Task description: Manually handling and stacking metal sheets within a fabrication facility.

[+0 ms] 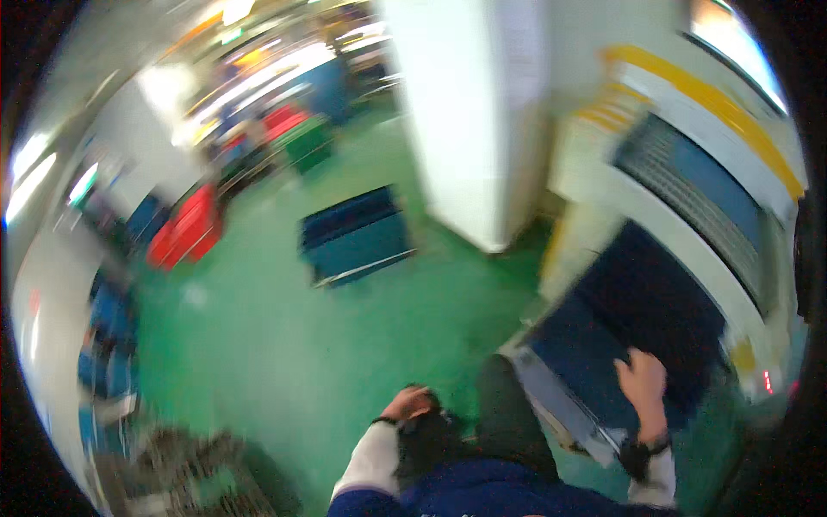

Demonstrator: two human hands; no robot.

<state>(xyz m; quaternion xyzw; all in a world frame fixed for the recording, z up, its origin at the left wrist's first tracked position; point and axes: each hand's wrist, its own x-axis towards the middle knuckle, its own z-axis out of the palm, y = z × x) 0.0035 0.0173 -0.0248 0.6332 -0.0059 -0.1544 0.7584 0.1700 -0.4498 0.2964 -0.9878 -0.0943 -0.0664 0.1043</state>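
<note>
Motion smears the head view. My right hand [643, 381] is over a dark navy bin [575, 345] at the right, with a black band on its wrist. Its fingers are too blurred to tell whether they curl or whether the hand touches the bin. Low in the middle, my left hand [407, 403] is beside my dark-trousered leg, next to a small black shape [428, 399]. Whether it holds that shape cannot be made out. A pale grey edge [556, 401] runs along the bin's near side.
A blue open crate [357, 246] stands on the green floor [276, 345] ahead, left of a white pillar [457, 121]. Above the navy bin is a keyboard [689, 202] on a pale console. Red bins [187, 228] and blue crates [110, 353] line the left.
</note>
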